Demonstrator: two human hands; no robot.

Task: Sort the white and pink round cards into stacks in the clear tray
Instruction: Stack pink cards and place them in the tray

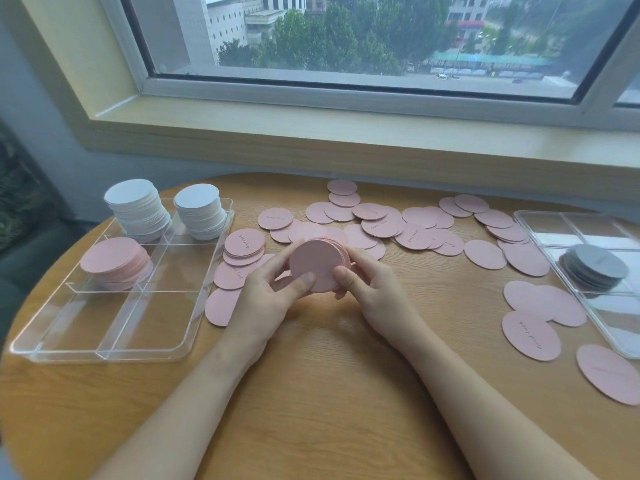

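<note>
Hands: left hand (273, 292) and right hand (360, 289) together gripped one pink card stack (317, 263) above the table (329, 393), thumbs pressed on its face.
Clear tray (114, 351): at left; held two white stacks (138, 209) and one pink stack (116, 263).
Loose pink cards (381, 223): dozens scattered; writing too blurred to read.
Second tray (540, 223): at right; one grey stack (595, 266).

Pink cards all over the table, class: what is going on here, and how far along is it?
A person is sorting round cards. Both hands, left hand and right hand, hold a small stack of pink cards above the table, squaring it up. The clear tray on the left already holds two white stacks and one pink stack. Many loose pink cards lie unsorted. A second tray on the right holds a grey stack.
</note>
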